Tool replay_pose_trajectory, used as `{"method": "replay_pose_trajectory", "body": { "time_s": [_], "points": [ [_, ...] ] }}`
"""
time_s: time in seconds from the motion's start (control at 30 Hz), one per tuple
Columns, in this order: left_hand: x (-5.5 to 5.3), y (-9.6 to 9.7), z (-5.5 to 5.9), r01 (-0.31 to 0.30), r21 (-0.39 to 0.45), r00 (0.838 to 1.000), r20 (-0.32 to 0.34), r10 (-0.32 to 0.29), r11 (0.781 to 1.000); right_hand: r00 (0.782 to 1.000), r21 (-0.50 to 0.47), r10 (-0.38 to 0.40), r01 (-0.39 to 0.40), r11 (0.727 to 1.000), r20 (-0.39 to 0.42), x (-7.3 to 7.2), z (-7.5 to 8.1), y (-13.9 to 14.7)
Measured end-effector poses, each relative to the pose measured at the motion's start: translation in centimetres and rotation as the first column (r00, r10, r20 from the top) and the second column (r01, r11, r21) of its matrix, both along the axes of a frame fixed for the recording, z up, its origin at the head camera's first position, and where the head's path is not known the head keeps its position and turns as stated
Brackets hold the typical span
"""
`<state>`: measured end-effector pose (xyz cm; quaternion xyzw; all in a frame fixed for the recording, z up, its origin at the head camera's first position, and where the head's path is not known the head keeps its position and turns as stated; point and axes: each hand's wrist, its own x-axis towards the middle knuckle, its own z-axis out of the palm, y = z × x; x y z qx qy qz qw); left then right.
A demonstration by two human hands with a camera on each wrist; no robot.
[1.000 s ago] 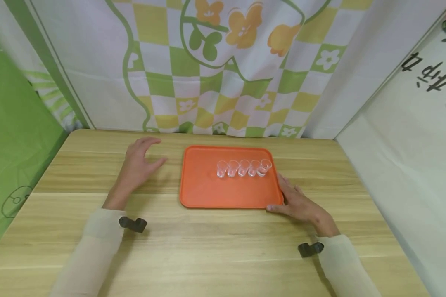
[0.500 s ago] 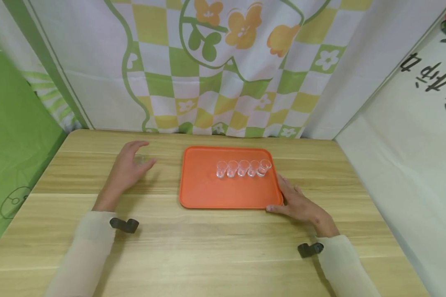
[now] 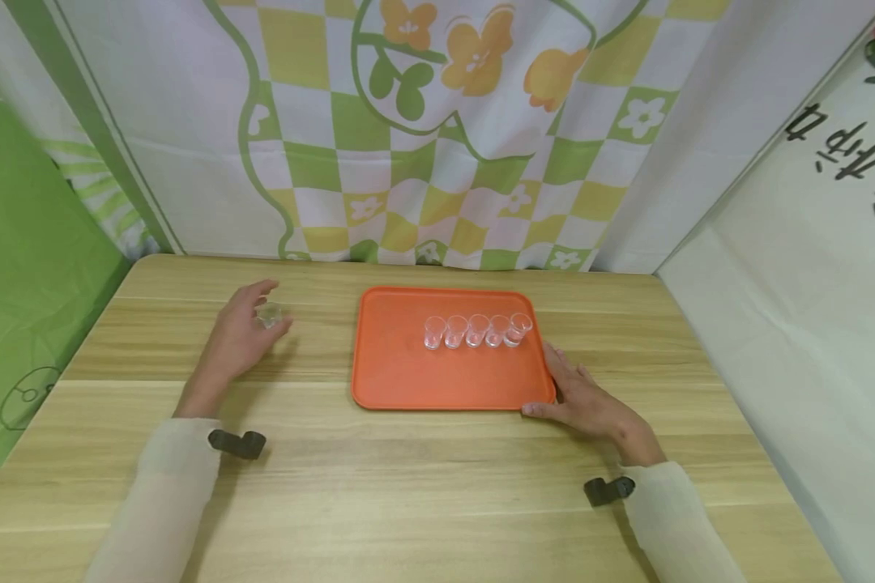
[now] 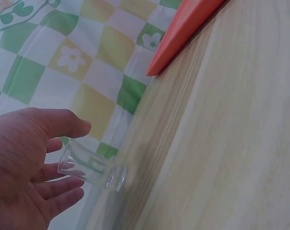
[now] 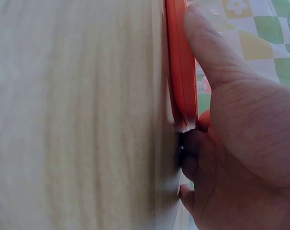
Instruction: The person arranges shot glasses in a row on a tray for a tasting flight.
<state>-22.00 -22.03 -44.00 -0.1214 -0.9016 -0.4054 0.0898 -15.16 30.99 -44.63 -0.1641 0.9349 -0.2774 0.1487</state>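
Observation:
A small clear shot glass (image 4: pixel 92 165) stands at the left of the table, between the thumb and fingers of my left hand (image 3: pixel 236 332). In the left wrist view the thumb is apart from the glass, with the fingers behind it. My right hand (image 3: pixel 591 401) holds the near right corner of an orange tray (image 3: pixel 401 376), thumb along the front rim and fingers against the right side. Several similar glasses (image 3: pixel 477 332) stand in a row on the tray's right half; the rightmost glass (image 3: pixel 518 329) looks slightly tilted.
The tray lies on a wooden table (image 3: pixel 408 494). A checked, flowered curtain (image 3: pixel 437 162) hangs behind the far edge. A green cloth (image 3: pixel 36 267) borders the left side, and a white wall (image 3: pixel 795 267) with dark writing rises on the right.
My left hand has moved left, away from the tray, to around the lone glass, which has come into sight between thumb and fingers. The right hand and tray have stayed in place.

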Motion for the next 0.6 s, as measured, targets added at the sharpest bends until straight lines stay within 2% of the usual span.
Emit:
{"method": "replay_pose_trajectory", "body": {
  "time_s": [0.33, 0.6],
  "points": [
    [0.2, -0.8, -0.5, -0.001, 0.040, 1.000, 0.030, 0.000, 0.999, 1.000, -0.008, -0.001, 0.001, 1.000, 0.001, 0.1, 0.2, -0.1],
    [0.4, -1.1, -0.8, -0.006, 0.040, 0.998, 0.062, 0.004, 0.999, 1.000, -0.002, -0.005, 0.005, 1.000, 0.015, -0.1, 0.1, 0.0]
  ]
}}
